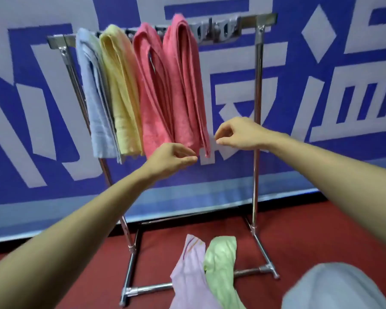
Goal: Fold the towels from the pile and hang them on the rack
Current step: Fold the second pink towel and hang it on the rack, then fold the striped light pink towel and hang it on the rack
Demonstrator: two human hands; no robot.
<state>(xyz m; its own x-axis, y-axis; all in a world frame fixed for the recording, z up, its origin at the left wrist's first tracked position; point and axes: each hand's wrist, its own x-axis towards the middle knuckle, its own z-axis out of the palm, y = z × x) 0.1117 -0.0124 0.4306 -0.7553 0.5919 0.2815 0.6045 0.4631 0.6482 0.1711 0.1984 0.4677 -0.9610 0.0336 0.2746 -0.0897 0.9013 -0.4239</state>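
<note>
blue-and-white banner (321, 152), red floor (310, 230)

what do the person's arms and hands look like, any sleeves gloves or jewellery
No sleeves in view: the arms are bare from the frame edge to the left hand and right hand. No gloves, watch, bracelet or ring is visible.
</note>
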